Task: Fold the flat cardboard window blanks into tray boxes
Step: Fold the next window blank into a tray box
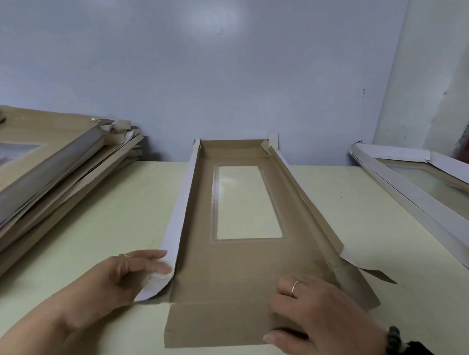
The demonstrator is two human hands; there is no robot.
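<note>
At the near end of the half-folded box, the left hand has its fingers laid almost straight against the outside of the left side wall, just where the white corner flap curls outward — pressing, not wrapping. Over on the right, the right hand lies on top of the brown near flap, fingers bent and resting down on the cardboard, thumb stretched along the flap's near edge; whether it pinches that edge I cannot tell. A thin ring sits on one finger, a dark bead bracelet at the wrist.

That box lies lengthwise down the middle of the pale table, brown inside facing up, clear window in its floor. Far end wall is up, both long walls raised, the near flap flat on the table — its right corner tab splayed out.

Far left, a slumped stack of flat blanks rests against the wall. Far right, a finished tray lies at an angle, white sides showing.
</note>
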